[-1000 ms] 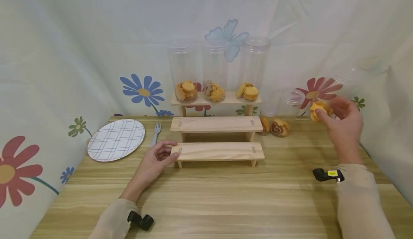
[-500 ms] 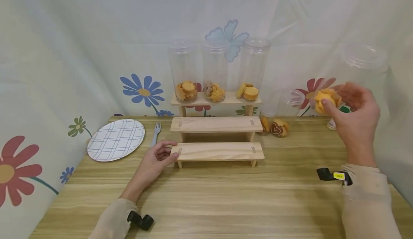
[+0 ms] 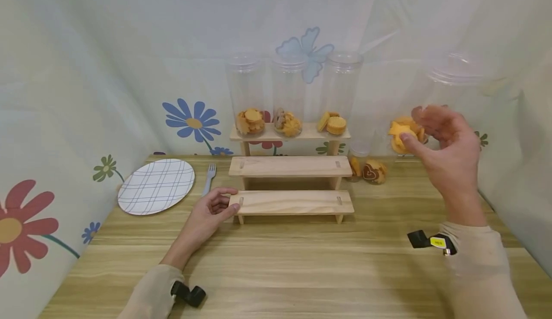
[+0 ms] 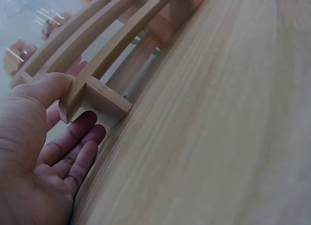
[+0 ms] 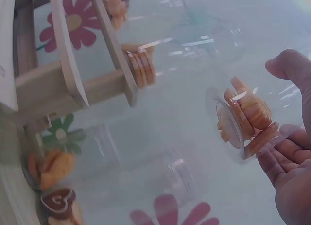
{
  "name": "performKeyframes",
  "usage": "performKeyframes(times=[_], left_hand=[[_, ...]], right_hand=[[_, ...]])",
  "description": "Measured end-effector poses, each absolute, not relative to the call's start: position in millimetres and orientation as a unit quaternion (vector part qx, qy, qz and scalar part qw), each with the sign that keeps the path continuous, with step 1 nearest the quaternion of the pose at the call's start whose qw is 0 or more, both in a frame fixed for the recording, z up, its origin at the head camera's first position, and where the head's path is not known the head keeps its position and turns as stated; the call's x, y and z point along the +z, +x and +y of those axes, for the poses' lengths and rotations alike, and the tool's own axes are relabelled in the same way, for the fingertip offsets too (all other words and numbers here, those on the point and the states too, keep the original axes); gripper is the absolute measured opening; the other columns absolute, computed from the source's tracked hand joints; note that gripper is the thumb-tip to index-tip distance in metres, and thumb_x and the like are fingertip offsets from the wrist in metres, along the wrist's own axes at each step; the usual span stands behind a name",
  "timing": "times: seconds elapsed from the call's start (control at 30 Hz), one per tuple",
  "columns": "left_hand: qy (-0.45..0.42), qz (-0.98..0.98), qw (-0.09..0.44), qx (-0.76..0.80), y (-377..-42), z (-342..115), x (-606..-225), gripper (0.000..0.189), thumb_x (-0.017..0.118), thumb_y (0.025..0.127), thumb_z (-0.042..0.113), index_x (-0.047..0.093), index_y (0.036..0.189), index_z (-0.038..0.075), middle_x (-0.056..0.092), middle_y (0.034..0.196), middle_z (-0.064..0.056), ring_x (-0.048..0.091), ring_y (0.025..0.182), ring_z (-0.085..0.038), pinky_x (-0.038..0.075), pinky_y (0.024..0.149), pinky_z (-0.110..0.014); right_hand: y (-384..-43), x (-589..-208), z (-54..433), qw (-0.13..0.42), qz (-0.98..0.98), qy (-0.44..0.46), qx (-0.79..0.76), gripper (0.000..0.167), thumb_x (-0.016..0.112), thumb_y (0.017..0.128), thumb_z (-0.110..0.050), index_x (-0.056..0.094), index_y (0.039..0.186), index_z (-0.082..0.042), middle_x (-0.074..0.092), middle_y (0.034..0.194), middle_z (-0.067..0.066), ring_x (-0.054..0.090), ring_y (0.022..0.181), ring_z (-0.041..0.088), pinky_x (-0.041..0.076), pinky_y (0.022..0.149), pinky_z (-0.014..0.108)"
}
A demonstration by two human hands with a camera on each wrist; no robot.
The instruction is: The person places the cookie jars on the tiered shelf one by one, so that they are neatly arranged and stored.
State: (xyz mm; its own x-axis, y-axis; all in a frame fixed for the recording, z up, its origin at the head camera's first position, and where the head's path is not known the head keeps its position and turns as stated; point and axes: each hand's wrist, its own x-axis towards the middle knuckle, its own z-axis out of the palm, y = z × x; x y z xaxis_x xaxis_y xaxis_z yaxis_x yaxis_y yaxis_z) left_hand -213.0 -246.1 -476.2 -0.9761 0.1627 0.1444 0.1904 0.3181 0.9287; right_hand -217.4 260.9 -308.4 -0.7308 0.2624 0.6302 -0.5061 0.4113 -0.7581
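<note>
My right hand (image 3: 453, 153) grips a tall clear lidded jar (image 3: 454, 75), holding it up above the table to the right of the rack. Star-shaped and round cookies (image 3: 403, 134) lie at the jar's bottom, which tilts to the left. The right wrist view shows the thumb on one side of the jar and the fingers on the other. At the lowest step's left end, my left hand (image 3: 209, 213) holds the wooden three-step rack (image 3: 293, 201). Its thumb lies on top of the board, the fingers below, as the left wrist view shows (image 4: 73, 96).
Three clear jars (image 3: 342, 86) with cookies stand on the top step. Two more jars, one with a heart cookie (image 3: 374, 171), stand on the table right of the rack. A checked plate (image 3: 156, 187) and a grey fork (image 3: 210, 177) lie left. Flowered cloth (image 3: 191, 122) hangs behind.
My right hand first rose and went right with the jar, then came back left towards the rack. The jar now overlaps those on the table. My left hand stays on the rack.
</note>
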Motion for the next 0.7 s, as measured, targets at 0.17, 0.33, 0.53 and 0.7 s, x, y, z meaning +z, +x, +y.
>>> performKeyframes(times=[0.17,0.33,0.53,0.7], left_hand=[[-0.11,-0.811,0.012,-0.574,-213,-246,-477,0.041,0.081,0.106,0.027,0.068,0.143,0.016,0.078,0.117,-0.012,0.073,0.108,-0.025,0.056,0.094,-0.026],[-0.111,-0.809,0.014,-0.577,-213,-247,-478,0.04,0.081,0.106,0.026,0.068,0.143,0.015,0.078,0.116,-0.013,0.073,0.107,-0.025,0.056,0.093,-0.026],[-0.109,-0.81,0.012,-0.576,-213,-246,-477,0.041,0.081,0.106,0.027,0.068,0.143,0.015,0.078,0.117,-0.013,0.073,0.108,-0.025,0.056,0.093,-0.026],[-0.107,-0.811,0.011,-0.575,-214,-246,-478,0.041,0.081,0.106,0.028,0.068,0.143,0.016,0.078,0.117,-0.013,0.073,0.109,-0.025,0.057,0.094,-0.026]], right_hand=[[-218,-310,239,0.315,-0.785,0.087,0.526,0.059,0.093,0.092,-0.01,0.068,0.146,-0.013,0.075,0.131,-0.002,0.066,0.119,0.01,0.048,0.097,0.019],[-223,-312,213,0.289,-0.788,0.135,0.527,0.062,0.093,0.092,-0.009,0.065,0.148,-0.008,0.073,0.135,0.0,0.067,0.124,0.013,0.049,0.106,0.02],[-229,-313,179,0.26,-0.769,0.195,0.551,0.062,0.093,0.091,-0.004,0.064,0.145,-0.001,0.072,0.134,0.004,0.068,0.124,0.025,0.052,0.109,0.023],[-234,-315,151,0.228,-0.772,0.21,0.555,0.062,0.094,0.092,-0.012,0.064,0.146,-0.004,0.071,0.137,0.011,0.068,0.125,0.022,0.052,0.113,0.032]])
